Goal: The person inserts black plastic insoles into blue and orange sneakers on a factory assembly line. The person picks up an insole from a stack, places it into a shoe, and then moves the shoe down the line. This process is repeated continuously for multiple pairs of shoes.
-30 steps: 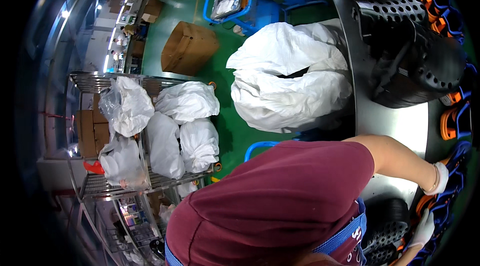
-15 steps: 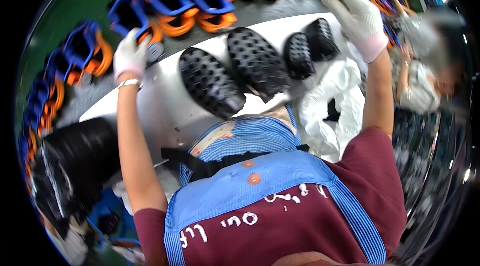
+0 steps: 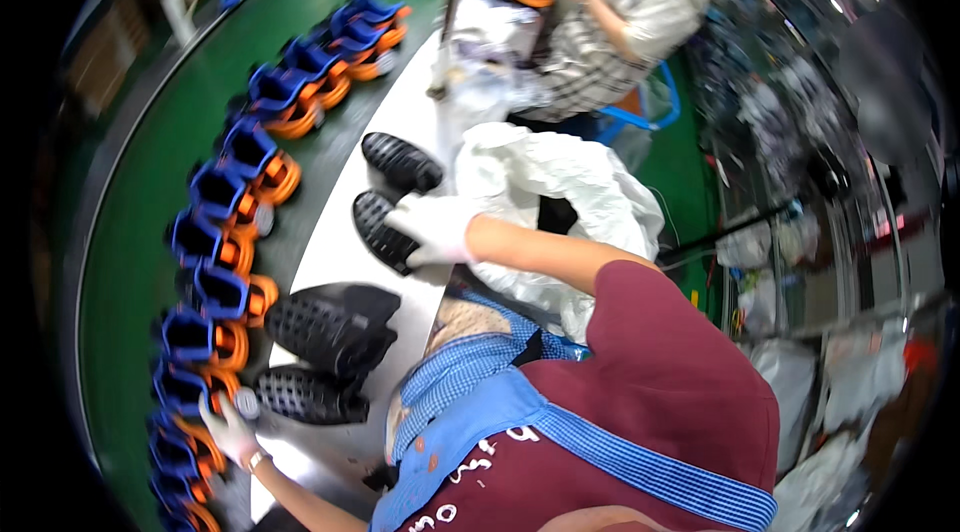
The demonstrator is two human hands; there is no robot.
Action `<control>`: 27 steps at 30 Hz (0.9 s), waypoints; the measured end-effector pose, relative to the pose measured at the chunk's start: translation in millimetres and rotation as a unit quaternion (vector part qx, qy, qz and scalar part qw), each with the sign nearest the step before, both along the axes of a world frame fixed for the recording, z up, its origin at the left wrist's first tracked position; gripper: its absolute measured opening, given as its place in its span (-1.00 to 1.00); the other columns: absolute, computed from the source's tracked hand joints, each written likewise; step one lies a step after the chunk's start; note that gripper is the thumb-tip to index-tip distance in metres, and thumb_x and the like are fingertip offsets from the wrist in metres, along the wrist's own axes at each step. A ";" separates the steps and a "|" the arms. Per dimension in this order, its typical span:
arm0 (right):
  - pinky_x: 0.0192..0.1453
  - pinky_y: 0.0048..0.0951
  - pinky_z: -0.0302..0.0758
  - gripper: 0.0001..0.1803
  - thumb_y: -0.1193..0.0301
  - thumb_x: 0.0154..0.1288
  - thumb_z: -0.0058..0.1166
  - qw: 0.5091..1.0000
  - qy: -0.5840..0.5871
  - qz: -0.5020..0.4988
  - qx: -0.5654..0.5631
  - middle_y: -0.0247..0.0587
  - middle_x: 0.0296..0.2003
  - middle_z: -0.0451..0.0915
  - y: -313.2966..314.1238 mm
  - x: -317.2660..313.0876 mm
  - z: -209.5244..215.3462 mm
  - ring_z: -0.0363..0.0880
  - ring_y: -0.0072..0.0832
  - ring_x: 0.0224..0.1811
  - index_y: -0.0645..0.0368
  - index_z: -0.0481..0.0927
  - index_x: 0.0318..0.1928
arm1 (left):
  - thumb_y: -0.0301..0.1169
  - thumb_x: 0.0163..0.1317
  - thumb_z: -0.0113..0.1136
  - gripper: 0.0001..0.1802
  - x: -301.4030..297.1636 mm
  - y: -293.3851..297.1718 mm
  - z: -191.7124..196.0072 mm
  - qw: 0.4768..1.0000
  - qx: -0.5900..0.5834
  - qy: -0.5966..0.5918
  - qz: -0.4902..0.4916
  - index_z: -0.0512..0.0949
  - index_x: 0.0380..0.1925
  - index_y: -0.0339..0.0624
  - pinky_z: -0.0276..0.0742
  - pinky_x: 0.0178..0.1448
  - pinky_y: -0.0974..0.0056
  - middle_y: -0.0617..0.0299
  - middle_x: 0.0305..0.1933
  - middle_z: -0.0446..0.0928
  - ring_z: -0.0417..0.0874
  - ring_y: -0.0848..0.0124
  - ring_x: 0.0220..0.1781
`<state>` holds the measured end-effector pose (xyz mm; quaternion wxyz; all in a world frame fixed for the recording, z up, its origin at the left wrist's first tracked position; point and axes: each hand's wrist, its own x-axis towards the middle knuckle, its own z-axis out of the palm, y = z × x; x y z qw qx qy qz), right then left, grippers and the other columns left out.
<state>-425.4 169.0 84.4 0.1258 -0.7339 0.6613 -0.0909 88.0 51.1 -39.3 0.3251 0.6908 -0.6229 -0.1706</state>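
Note:
My right hand (image 3: 438, 230), in a white glove, has its fingers round the near end of a small black studded shoe-shaped piece (image 3: 378, 230) lying on the white bench. Its match, another small black piece (image 3: 400, 162), lies just beyond. Two bigger black studded pieces, one upper (image 3: 312, 327) and one lower (image 3: 305, 394), lie nearer me, studs facing left. My left hand (image 3: 232, 432), also gloved, is at the bench's left edge, fingers apart, beside a blue-and-orange open-topped piece (image 3: 182, 387) with a grey disc. Whether it touches that piece I cannot tell.
A line of several blue-and-orange pieces (image 3: 215, 292) runs along the green surface (image 3: 125, 262) left of the white bench (image 3: 325, 242). A crumpled white bag (image 3: 600, 197) stands right of the bench. Another person (image 3: 610, 42) sits at the far end.
My view has turned to the right. My right hand has come down from its raised, spread position onto the small black piece. My left hand stays by the blue-and-orange pieces.

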 end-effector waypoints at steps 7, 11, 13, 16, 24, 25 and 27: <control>-0.08 -0.15 0.54 -0.40 0.13 -0.14 0.30 0.999 -0.029 -0.026 0.009 0.13 -0.13 0.50 12.3 -19.3 -4.3 0.58 -0.02 -0.13 0.21 0.50 -0.09 | -0.13 0.35 0.12 -0.48 -24.1 3.3 28.2 0.998 0.031 -0.050 0.015 0.40 0.23 -0.12 0.42 0.20 0.14 -0.09 0.20 0.50 0.54 -0.01 0.17; -0.04 -0.19 0.53 -0.38 0.10 -0.18 0.30 0.996 -0.066 -0.041 0.033 0.11 -0.17 0.51 20.3 -18.0 18.7 0.56 -0.02 -0.11 0.24 0.51 -0.12 | -0.16 0.35 0.10 -0.39 -16.2 9.1 26.5 0.998 0.062 -0.010 -0.015 0.28 0.34 -0.12 0.38 0.27 0.15 -0.09 0.32 0.40 0.49 0.01 0.25; -0.03 -0.21 0.51 -0.38 0.09 -0.18 0.30 0.996 -0.082 -0.047 -0.002 0.09 -0.23 0.51 28.4 -20.6 27.6 0.55 -0.03 -0.12 0.27 0.51 -0.16 | -0.17 0.35 0.10 -0.36 -8.2 12.3 22.8 0.998 0.035 -0.034 -0.030 0.24 0.37 -0.13 0.36 0.30 0.15 -0.09 0.35 0.36 0.48 0.00 0.27; -0.10 -0.19 0.51 -0.44 0.11 -0.13 0.31 0.994 -0.092 -0.046 -0.044 0.05 -0.24 0.49 35.0 -25.2 48.7 0.54 -0.05 -0.19 0.24 0.46 -0.21 | -0.14 0.36 0.08 -0.32 -14.1 23.7 39.6 0.999 0.012 -0.042 -0.032 0.20 0.40 -0.17 0.33 0.34 0.19 -0.09 0.39 0.31 0.44 0.05 0.32; -0.12 -0.22 0.50 -0.44 0.12 -0.17 0.33 0.960 -0.214 0.093 -0.155 -0.03 -0.25 0.49 4.2 31.6 111.4 0.52 -0.13 -0.18 0.22 0.47 -0.22 | -0.08 0.44 -0.06 -0.29 -86.0 47.3 147.4 0.954 -0.091 0.251 -0.139 0.11 0.41 -0.32 0.38 0.39 0.13 -0.18 0.39 0.24 0.38 0.05 0.37; -0.10 -0.22 0.50 -0.44 0.13 -0.18 0.34 0.950 -0.231 0.134 -0.159 -0.03 -0.23 0.49 -1.2 46.4 120.0 0.52 -0.12 -0.16 0.22 0.47 -0.21 | 0.02 0.43 -0.14 -0.23 -101.4 50.4 159.1 0.913 -0.065 0.348 -0.204 0.06 0.43 -0.30 0.25 0.45 0.07 -0.18 0.43 0.16 0.26 0.03 0.43; -0.06 -0.21 0.50 -0.46 0.17 -0.19 0.35 0.933 -0.257 0.197 -0.157 -0.03 -0.21 0.48 -7.7 78.6 130.4 0.52 -0.10 -0.12 0.21 0.48 -0.20 | 0.21 0.42 -0.31 -0.12 -135.5 54.2 181.4 0.787 0.027 0.533 -0.311 -0.04 0.46 -0.28 -0.01 0.56 -0.07 -0.17 0.51 0.01 0.02 -0.01 0.54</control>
